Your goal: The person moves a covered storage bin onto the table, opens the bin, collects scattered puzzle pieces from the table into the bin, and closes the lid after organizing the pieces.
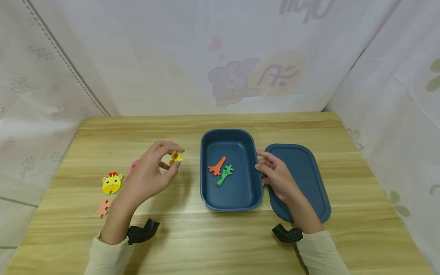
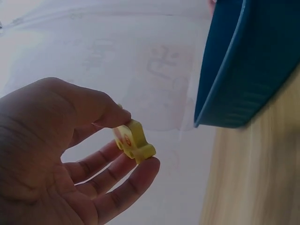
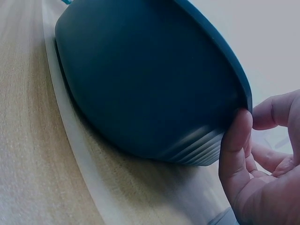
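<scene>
My left grip [image 1: 148, 172] pinches the yellow piece [image 2: 136, 134], red patch [image 1: 175, 155] facing me, long axis slanting thumb to fingertips! Rightward, my right grip [image 1: 275, 173] pinches the blue box [image 1: 244, 193] rim, box pointing lengthwise away; beyond both, pale lettering [image 1: 277, 74], too faint to read.

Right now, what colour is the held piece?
The piece is mostly yellow, clearest in the head view.

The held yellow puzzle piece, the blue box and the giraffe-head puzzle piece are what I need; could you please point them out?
Held yellow puzzle piece [image 2: 138, 133]: left wrist view, side edge.
Blue box [image 1: 242, 168]: head view, bare floor.
Giraffe-head puzzle piece [image 1: 112, 185]: head view, yellow face.
</scene>
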The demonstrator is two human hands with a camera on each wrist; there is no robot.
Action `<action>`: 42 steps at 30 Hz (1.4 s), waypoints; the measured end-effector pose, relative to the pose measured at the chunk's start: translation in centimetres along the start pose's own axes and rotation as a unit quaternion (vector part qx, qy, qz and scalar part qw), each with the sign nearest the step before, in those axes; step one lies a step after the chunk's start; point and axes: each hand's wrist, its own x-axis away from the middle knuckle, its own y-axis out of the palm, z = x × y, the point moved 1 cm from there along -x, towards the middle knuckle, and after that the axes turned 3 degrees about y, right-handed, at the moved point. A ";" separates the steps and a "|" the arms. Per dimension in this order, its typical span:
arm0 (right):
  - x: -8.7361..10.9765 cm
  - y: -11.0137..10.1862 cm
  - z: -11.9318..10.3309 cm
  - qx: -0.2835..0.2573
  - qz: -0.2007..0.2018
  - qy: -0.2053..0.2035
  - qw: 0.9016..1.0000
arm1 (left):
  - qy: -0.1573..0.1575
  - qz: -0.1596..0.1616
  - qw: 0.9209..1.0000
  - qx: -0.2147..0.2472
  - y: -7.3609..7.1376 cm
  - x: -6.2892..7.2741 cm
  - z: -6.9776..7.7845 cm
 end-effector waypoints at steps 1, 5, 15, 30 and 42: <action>0.0 0.1 0.0 -0.002 -0.001 -0.001 1.000 | 0.002 0.001 1.000 0.004 0.0 -0.1 0.0; -0.1 0.2 -0.1 -0.004 -0.002 -0.004 1.000 | 0.012 0.007 1.000 0.015 0.0 -0.5 0.3; 0.1 0.2 -0.1 -0.002 -0.001 -0.004 1.000 | 0.003 -0.010 0.997 0.075 1.2 -1.9 0.8; 0.1 0.3 -0.1 0.005 0.003 -0.001 1.000 | -0.045 -0.017 0.983 0.176 2.5 -2.2 0.8; 0.3 0.3 -0.2 0.014 0.008 -0.002 1.000 | -0.062 -0.020 0.975 0.210 3.6 -2.4 1.5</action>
